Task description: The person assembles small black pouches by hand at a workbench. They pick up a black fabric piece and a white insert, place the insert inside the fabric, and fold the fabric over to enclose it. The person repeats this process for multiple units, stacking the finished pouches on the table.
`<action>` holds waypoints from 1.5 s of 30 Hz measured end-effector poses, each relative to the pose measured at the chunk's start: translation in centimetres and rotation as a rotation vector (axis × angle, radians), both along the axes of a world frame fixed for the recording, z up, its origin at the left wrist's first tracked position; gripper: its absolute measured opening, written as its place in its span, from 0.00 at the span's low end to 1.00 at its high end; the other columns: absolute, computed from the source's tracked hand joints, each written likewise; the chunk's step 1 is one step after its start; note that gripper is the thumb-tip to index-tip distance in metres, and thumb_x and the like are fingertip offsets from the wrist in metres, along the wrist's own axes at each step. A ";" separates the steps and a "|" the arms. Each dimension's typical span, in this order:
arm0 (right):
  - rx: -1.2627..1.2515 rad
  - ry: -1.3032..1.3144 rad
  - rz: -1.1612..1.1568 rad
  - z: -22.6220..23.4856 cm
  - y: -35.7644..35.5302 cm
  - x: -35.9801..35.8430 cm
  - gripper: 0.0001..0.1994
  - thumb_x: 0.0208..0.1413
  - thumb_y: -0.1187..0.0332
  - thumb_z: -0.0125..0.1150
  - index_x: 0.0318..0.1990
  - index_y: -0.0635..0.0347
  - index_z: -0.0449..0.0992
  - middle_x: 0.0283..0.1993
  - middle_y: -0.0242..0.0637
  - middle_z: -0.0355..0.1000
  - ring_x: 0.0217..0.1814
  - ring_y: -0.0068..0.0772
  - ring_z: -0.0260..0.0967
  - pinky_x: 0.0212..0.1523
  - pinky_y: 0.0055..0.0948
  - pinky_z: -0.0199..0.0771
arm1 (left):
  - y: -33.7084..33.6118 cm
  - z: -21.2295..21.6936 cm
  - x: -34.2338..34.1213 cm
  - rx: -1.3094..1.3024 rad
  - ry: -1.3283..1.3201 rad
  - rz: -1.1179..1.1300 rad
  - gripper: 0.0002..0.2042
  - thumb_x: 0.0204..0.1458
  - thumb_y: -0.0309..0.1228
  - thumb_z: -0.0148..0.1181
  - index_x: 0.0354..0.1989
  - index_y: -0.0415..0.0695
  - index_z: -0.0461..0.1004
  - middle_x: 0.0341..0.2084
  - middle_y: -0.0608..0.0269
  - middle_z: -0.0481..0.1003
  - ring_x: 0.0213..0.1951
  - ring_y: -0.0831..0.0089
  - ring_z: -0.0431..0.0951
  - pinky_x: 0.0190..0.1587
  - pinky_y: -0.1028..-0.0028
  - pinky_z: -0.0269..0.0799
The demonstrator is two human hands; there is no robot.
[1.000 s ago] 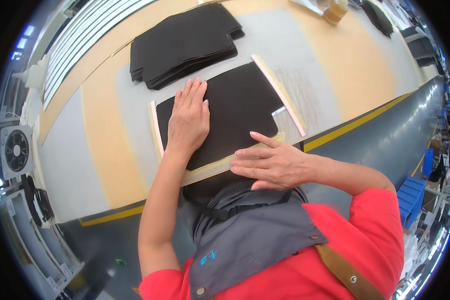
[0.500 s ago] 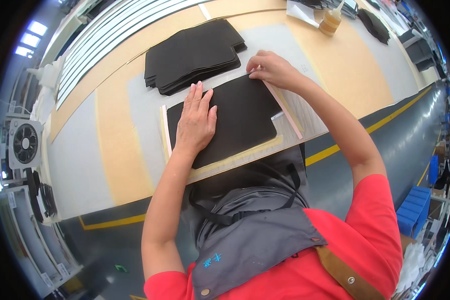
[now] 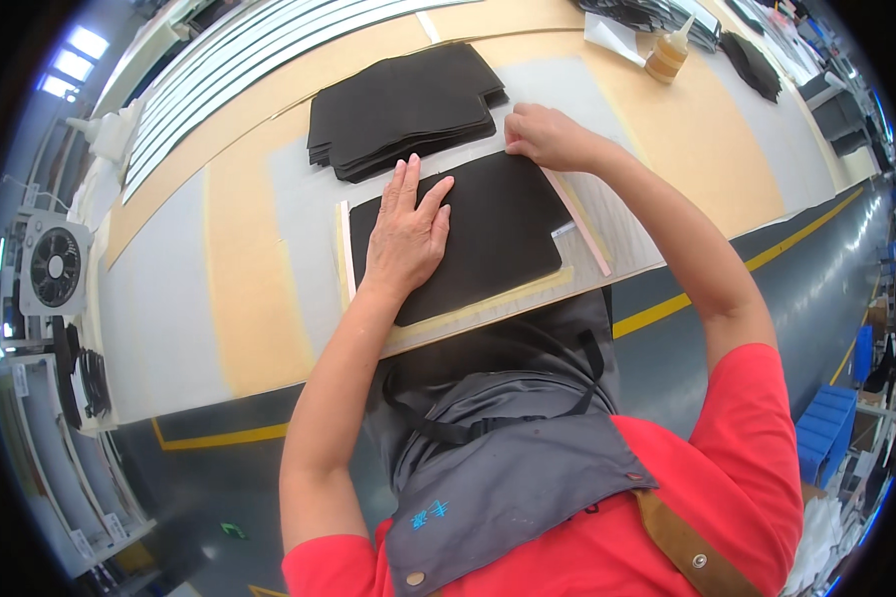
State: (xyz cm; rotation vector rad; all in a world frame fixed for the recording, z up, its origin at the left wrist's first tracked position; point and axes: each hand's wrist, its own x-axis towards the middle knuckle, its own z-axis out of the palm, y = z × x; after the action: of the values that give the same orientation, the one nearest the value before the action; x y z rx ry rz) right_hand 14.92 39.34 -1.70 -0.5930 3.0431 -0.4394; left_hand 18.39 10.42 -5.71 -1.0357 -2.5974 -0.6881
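A person in a red shirt and a grey apron (image 3: 508, 478) stands at a long table (image 3: 249, 289). A flat black sheet (image 3: 493, 234) lies on the table right in front of them. It rests on a pale board (image 3: 468, 316) that sticks out a little past the sheet on the near side.

The left hand (image 3: 405, 234) lies flat on the left part of the black sheet. Its fingers (image 3: 408, 184) are spread open and straight, and they hold nothing. The palm presses down, most likely so the sheet does not slide.

The right hand (image 3: 546, 136) is at the far right corner of the same sheet. Its fingers are bent, with the tips down at the sheet's edge. It looks like they pinch or press that corner, but it is hard to tell which. A thin pale strip (image 3: 579, 221) runs along the right edge of the sheet, just beside it. The hand may be lining the corner up with this strip.

A stack of black sheets (image 3: 403, 109) of the same kind sits just behind, close enough to reach. Farther back on the right stands a small squeeze bottle (image 3: 667, 55) with a pointed tip. A small fan (image 3: 55, 267) sits far off to the left.
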 end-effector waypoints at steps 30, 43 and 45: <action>-0.101 0.350 0.371 2.5 -0.6 15.4 0.13 0.53 0.77 0.60 0.46 0.53 0.79 0.57 0.31 0.79 0.67 0.37 0.70 0.71 0.45 0.62 | -11.8 5.5 6.0 0.107 0.183 -0.096 0.11 0.45 0.16 0.65 0.35 0.45 0.82 0.42 0.63 0.82 0.54 0.61 0.80 0.64 0.57 0.69; -0.019 0.224 0.337 -0.8 -0.1 16.4 0.29 0.48 0.82 0.61 0.61 0.55 0.75 0.66 0.34 0.71 0.69 0.39 0.67 0.71 0.42 0.66 | -12.5 3.1 7.6 -0.111 0.070 -0.151 0.19 0.46 0.14 0.58 0.47 0.42 0.81 0.48 0.59 0.80 0.56 0.60 0.78 0.64 0.54 0.68; -0.039 0.202 0.334 -0.8 -0.4 16.7 0.28 0.47 0.83 0.62 0.60 0.56 0.75 0.66 0.36 0.71 0.69 0.41 0.67 0.71 0.43 0.65 | -12.9 2.9 7.8 -0.123 0.070 -0.154 0.18 0.47 0.17 0.58 0.47 0.43 0.81 0.49 0.60 0.79 0.56 0.61 0.78 0.64 0.55 0.67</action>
State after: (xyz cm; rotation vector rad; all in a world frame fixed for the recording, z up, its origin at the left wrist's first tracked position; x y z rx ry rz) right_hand 31.63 38.91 -2.45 -1.1906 3.0314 -0.4502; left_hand 26.18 -2.49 -2.78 -1.2843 -2.5457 -0.5210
